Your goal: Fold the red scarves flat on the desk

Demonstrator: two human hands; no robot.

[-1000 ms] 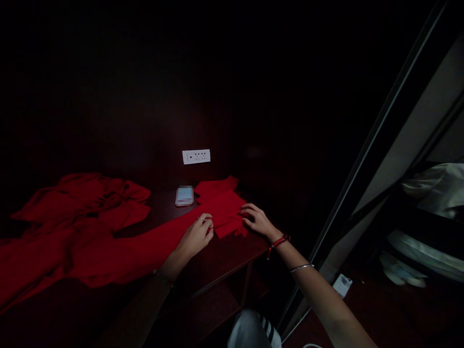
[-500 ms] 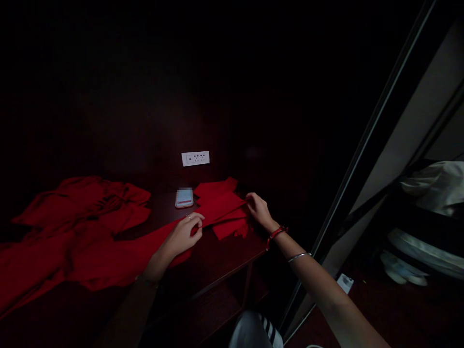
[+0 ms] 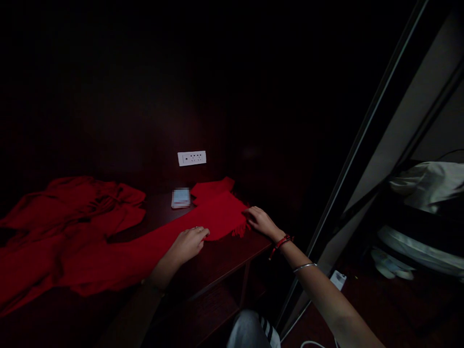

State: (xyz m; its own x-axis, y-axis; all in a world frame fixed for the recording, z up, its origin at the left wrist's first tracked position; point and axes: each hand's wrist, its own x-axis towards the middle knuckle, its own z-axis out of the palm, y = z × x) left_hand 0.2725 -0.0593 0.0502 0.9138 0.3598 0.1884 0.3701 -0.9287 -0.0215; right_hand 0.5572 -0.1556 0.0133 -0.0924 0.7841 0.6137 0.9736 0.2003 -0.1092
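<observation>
A long red fringed scarf [image 3: 152,249] lies across a dark wooden surface, its right part spread flat over more folded red cloth [image 3: 221,186]. My left hand [image 3: 186,246] is closed at the scarf's near edge, fingers curled around it; a ring shows on one finger. At the fringed right end, my right hand [image 3: 264,223] pinches the scarf's corner with bent fingers. Farther left, a crumpled heap of red fringed cloth [image 3: 83,198] rests on the same surface, joining or overlapping the long scarf; I cannot tell which.
Behind the scarf lies a phone [image 3: 181,198] with a blurred screen. A white socket panel [image 3: 192,158] is on the dark back wall. Below the wooden edge is an open shelf [image 3: 213,302]. Pale fabric [image 3: 431,186] hangs or lies at the right, beyond a slanting frame.
The scarf's right end, lifted and folded before, now lies flat and wider. Both hands have come down slightly toward the near edge. The view has shifted a little right.
</observation>
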